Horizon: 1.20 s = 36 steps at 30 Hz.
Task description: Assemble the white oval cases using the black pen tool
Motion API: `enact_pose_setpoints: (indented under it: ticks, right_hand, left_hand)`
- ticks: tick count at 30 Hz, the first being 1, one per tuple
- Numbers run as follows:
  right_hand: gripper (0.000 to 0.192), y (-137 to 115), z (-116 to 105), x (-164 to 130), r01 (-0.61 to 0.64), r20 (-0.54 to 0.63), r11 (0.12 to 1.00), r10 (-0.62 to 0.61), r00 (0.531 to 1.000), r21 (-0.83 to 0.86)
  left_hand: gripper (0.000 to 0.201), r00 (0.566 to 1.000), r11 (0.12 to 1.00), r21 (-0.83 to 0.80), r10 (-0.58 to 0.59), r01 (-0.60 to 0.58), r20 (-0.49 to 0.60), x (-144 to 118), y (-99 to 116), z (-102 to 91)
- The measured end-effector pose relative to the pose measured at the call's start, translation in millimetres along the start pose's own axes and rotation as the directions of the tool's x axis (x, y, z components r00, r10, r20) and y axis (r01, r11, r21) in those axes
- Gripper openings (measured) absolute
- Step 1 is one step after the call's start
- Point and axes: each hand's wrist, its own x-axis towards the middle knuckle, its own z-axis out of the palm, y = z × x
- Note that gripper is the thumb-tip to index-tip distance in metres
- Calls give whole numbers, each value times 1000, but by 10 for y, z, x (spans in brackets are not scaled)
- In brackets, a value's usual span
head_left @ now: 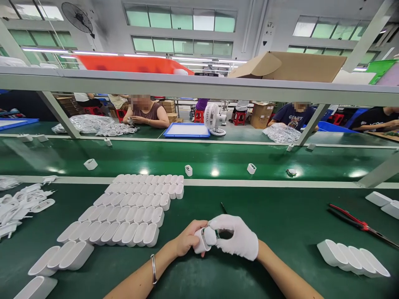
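My left hand [190,238], bare and with a silver bangle at the wrist, is closed around a white plastic housing [202,241]. The housing is tilted, with its end toward my right hand. My right hand [238,238] wears a white glove and pinches a small white part with a green edge [215,235] against that end. Fingers and glove cover much of the part, so I cannot tell how far inside it sits. Just beyond the glove, a thin black tool tip [223,207] shows on the green table.
Rows of white housings [124,211] stand to the left, beside a pile of white cabled parts [21,203]. At right are several more housings [352,259] and red-black pliers [364,226]. Ahead, a green conveyor belt [162,160] carries small white pieces; people sit beyond it.
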Motion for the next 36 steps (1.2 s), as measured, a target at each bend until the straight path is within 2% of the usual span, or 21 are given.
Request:
enact_pose_setpoints:
  ticks: [3,7,10,15,16,20,22,25,27,29,31,32,34,36]
  right_hand:
    - [29,-57,8,1,92,4,987,-92,996,-134]
    - [24,-76,14,-1,130,56,974,-121,991,-187]
    - [23,-70,-6,6,154,50,960,-147,988,-232]
    - [12,-87,34,34,248,193,919,-195,962,-307]
    - [12,-84,42,41,261,207,914,-203,957,-310]
    - [19,-9,18,54,227,184,918,-174,967,-325]
    - [23,64,14,42,171,137,927,-132,982,-333]
    - [43,200,93,6,44,-83,941,-76,994,-335]
    - [59,285,191,-11,-62,-238,952,-12,971,-301]
    - [67,348,280,-3,-141,-345,958,47,937,-251]
    - [66,385,320,36,-155,-405,958,46,913,-242]
    - [62,395,316,64,-138,-398,957,27,917,-255]
    - [49,399,267,123,-76,-293,958,-9,956,-277]
    - [36,380,202,163,-11,-160,972,-28,987,-233]
  left_hand:
    - [48,1000,1000,8,-10,10,-2,-2,1,-11]
    - [48,999,999,-1,-32,32,-17,9,-29,-36]
    - [45,999,999,-13,-44,43,-30,19,-34,-41]
    - [51,999,999,7,-33,33,-4,-58,-104,-60]
    - [51,999,999,12,-29,30,-32,-76,-146,-85]
    - [59,975,998,9,69,-68,-211,-37,-297,-194]
    - [62,962,992,57,120,-109,-247,38,-298,-171]
    - [60,933,985,73,169,-154,-319,145,-223,-38]
    - [58,901,989,40,149,-145,-408,184,-175,42]
    - [59,881,992,9,113,-123,-459,193,-151,69]
    - [59,894,996,-3,75,-86,-442,180,-146,45]
    - [59,905,998,0,61,-68,-421,171,-147,25]
    - [62,919,999,-1,31,-34,-393,159,-148,-6]
    - [65,903,999,-24,16,-29,-429,158,-140,-5]
